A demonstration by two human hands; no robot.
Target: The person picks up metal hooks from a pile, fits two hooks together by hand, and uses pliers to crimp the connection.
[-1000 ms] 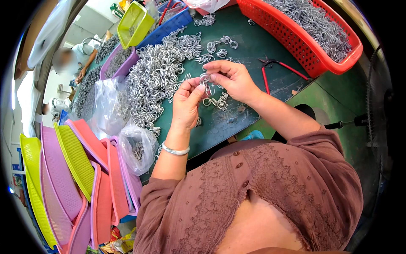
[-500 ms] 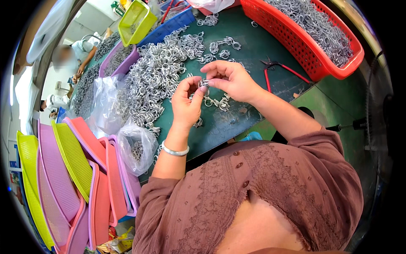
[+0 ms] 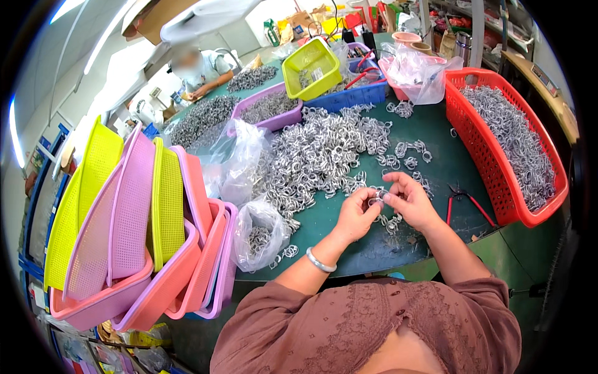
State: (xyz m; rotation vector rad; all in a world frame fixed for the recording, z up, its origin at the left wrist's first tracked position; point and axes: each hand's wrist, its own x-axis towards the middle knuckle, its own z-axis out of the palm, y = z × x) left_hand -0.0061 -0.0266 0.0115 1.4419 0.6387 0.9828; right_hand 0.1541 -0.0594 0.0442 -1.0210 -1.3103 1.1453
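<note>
Over the near edge of the green table, my left hand (image 3: 356,216) and my right hand (image 3: 411,202) meet at the fingertips. Both pinch a small silvery metal ring (image 3: 376,198), partly hidden by the fingers. A few linked rings (image 3: 390,223) lie on the table just below my hands. Beyond my left hand spreads a large heap of metal rings (image 3: 330,149). Small clusters of rings (image 3: 413,149) sit past my right hand. Pliers with red handles (image 3: 483,210) lie to the right of it, jaws pointing away.
A red basket (image 3: 486,162) full of rings stands at right. Farther back are a lime basket (image 3: 293,71), a purple tray (image 3: 288,118) and a blue bin (image 3: 349,98). Clear plastic bags (image 3: 246,215) and stacked colored baskets (image 3: 128,212) fill the left. Another person (image 3: 208,71) sits across.
My view has tilted up and turned, so the table sits lower and more of the room shows. Both hands still pinch the ring together.
</note>
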